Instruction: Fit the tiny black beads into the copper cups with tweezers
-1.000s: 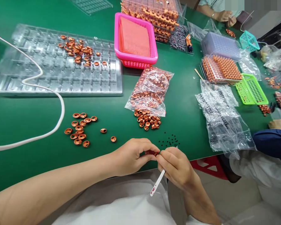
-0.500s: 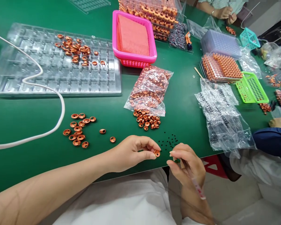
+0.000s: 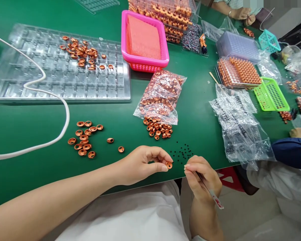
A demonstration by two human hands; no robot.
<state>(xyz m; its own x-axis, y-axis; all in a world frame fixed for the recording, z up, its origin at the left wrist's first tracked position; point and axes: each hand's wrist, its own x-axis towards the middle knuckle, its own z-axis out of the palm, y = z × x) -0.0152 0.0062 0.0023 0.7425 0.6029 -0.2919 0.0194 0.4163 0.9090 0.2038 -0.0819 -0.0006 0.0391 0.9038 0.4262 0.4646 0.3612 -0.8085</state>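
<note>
My left hand (image 3: 142, 164) pinches a small copper ring (image 3: 169, 164) between thumb and fingertips, just above the green table's near edge. My right hand (image 3: 202, 175) is closed around a thin white tweezer-like tool (image 3: 212, 194), its tip pointing toward a scatter of tiny black beads (image 3: 182, 152) on the table. A loose pile of copper rings (image 3: 158, 128) lies just beyond, spilling from a clear bag of rings (image 3: 162, 95). Another group of copper rings (image 3: 84, 139) lies to the left.
A clear blister tray (image 3: 27, 73) holding rings sits at far left, with a white cable (image 3: 52, 100) looping over it. A pink basket (image 3: 144, 63), racks of orange parts (image 3: 238, 70), a green basket (image 3: 271, 95) and plastic bags (image 3: 240, 130) are around. Other people's arms (image 3: 291, 152) are at right.
My hands have separated: the right hand drew back from the ring and turned the tool, now pointing its tip toward the black beads. The left hand keeps the ring.
</note>
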